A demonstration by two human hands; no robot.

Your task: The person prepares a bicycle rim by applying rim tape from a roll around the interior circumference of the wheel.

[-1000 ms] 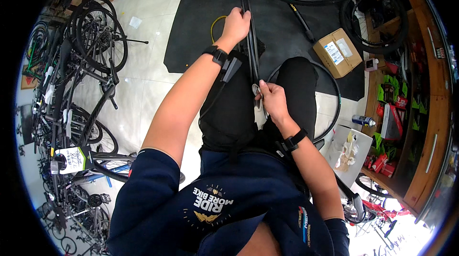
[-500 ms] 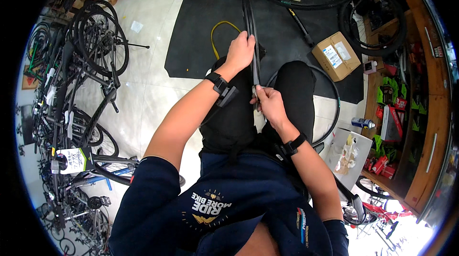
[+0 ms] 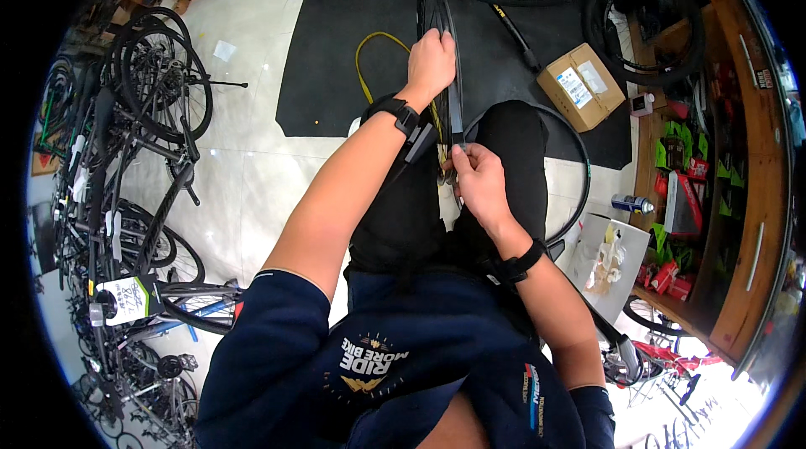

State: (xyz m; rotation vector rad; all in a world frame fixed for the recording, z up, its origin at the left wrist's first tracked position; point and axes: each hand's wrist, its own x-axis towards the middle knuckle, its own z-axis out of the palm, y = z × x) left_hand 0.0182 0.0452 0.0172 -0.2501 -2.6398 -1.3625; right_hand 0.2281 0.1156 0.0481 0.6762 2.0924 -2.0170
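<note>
Left hand gripping upright black tyre, right hand pinching its lower edge, perhaps a valve, cardboard box nearby

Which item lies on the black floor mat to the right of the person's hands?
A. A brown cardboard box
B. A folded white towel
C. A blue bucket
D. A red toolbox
A: a brown cardboard box with a white label sits on the black floor mat, right of the left hand and right hand.

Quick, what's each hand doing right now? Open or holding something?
Left hand: closed around the upright black bicycle tyre.
Right hand: fingers pinched at the tyre's lower part; exactly what they pinch cannot be told.
</note>
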